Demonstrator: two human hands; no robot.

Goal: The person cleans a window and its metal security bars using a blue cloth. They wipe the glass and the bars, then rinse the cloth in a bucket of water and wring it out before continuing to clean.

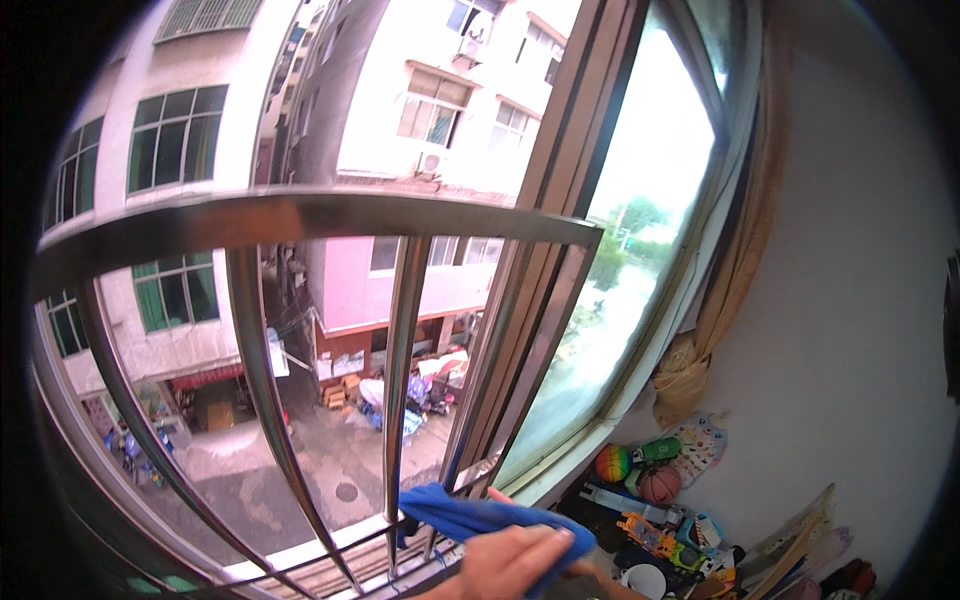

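My left hand is at the bottom, its fingers closed on a blue cloth. The cloth stretches leftward to the foot of an upright metal bar of the window guard and touches it low down. Behind the cloth is my right hand, mostly hidden; a fingertip shows above the cloth's upper edge, and the hand appears to grip the cloth from behind. The guard's top rail runs across the view above both hands. Beside the cloth, the bottom rail meets the brown window frame.
Buildings and a paved yard lie far below, beyond the bars. To the right are a sliding glass pane, a knotted tan curtain and a plain wall. On the floor lie a rainbow ball, a basketball, a white bucket and several toys.
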